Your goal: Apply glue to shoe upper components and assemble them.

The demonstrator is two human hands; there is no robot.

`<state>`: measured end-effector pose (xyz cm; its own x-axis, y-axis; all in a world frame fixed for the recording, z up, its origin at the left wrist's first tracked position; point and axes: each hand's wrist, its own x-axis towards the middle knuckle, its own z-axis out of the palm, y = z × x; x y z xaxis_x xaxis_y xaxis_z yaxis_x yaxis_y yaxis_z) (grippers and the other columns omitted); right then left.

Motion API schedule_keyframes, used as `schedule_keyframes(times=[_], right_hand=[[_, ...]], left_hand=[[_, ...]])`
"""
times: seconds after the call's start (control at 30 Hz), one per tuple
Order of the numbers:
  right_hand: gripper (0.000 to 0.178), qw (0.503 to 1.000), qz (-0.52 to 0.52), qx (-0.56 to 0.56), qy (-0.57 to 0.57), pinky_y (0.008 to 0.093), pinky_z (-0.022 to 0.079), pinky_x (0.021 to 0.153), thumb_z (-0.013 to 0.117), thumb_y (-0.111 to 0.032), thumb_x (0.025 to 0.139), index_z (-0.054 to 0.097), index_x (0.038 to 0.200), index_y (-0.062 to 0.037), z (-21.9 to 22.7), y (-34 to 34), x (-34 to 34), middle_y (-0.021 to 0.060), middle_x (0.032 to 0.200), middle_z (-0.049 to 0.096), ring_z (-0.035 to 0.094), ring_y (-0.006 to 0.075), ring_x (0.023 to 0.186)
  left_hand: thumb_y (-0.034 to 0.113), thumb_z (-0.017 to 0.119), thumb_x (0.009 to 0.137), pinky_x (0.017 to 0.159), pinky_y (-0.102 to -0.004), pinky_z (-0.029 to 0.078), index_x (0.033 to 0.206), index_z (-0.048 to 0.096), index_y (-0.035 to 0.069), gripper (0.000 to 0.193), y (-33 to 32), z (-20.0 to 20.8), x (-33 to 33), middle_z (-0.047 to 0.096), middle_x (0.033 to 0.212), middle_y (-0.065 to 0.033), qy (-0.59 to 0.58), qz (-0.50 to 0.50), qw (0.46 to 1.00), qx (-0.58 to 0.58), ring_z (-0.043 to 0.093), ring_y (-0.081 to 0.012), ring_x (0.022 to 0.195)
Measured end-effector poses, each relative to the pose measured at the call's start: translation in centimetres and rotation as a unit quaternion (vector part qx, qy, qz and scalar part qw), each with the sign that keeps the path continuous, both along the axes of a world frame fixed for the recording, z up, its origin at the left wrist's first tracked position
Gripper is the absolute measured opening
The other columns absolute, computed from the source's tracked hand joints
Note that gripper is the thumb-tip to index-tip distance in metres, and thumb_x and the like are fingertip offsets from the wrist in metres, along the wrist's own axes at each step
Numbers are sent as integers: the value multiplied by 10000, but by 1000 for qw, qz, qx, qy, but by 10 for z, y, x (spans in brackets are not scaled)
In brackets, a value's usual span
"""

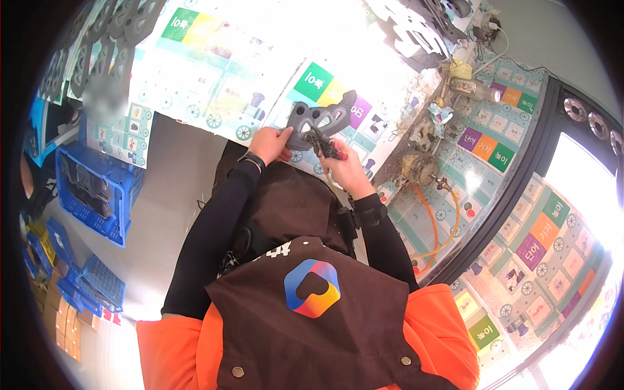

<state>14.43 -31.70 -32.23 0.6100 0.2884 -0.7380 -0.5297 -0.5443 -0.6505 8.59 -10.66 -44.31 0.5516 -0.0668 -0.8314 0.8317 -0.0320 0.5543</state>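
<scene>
A grey moulded plastic part (318, 123) with large cut-out openings is held up just over the table's near edge. My left hand (270, 144) grips its lower left end, thumb on top and fingers curled under. In my right hand (350, 170) is a dark, grimy hand tool (322, 143) with a red section near the fingers. Its tip lies against the lower side of the grey part, or very close to it. The exact kind of tool cannot be made out.
The table (214, 81) is covered with printed sheets. Similar grey parts (120, 32) are stacked at far left, with more at far right. A blue crate (123, 201) holds dark parts at left. On the right are a round grimy device (419, 167), a plastic bottle (474, 90) and an orange hose (430, 214).
</scene>
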Motion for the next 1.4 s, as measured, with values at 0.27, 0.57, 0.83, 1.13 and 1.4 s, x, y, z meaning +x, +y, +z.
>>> schedule_keyframes(times=[0.27, 0.57, 0.83, 1.13, 1.4], right_hand=[[482, 991, -65, 24, -115, 345, 505, 877, 651, 21, 917, 527, 1381, -17, 1, -51, -24, 37, 1159, 627, 578, 130, 1034], [611, 896, 68, -312, -309, 512, 415, 1084, 625, 59, 826, 387, 1387, 95, -51, -111, -38, 323, 1302, 499, 491, 511, 1236], [695, 892, 45, -333, -303, 592, 267, 1188, 683, -23, 799, 401, 1429, 62, -61, -118, -50, 329, 1410, 437, 363, 529, 1370], [432, 873, 13, -403, -275, 519, 450, 1017, 716, -113, 817, 617, 1218, 16, -13, -105, -78, 263, 1243, 582, 562, 458, 1169], [359, 872, 4, -441, -212, 517, 439, 1011, 708, -46, 788, 645, 1139, 2, 25, -50, -92, 237, 1147, 597, 555, 442, 1136]], left_hand=[[465, 555, 1021, 752, -419, 584, 739, 757, 80, 518, 1, 9, -13, 732, 674, -91, -142, -143, 973, 116, 735, -277, 691], [206, 648, 1049, 606, -291, 593, 1013, 675, -42, 253, 38, 94, 5, 749, 851, -101, -227, 59, 968, 84, 747, -153, 706], [157, 609, 1065, 692, -350, 635, 1302, 456, 8, 319, 212, 115, 98, 742, 940, -224, -304, 538, 784, -69, 772, -301, 792], [84, 535, 1081, 601, -321, 611, 1210, 361, 89, 217, 393, 78, 279, 703, 1167, -268, -379, 631, 669, -105, 767, -364, 927], [240, 630, 1054, 607, -355, 595, 1333, 463, 40, 381, 473, 34, 366, 626, 1233, -190, -263, 633, 711, -160, 751, -347, 864]])
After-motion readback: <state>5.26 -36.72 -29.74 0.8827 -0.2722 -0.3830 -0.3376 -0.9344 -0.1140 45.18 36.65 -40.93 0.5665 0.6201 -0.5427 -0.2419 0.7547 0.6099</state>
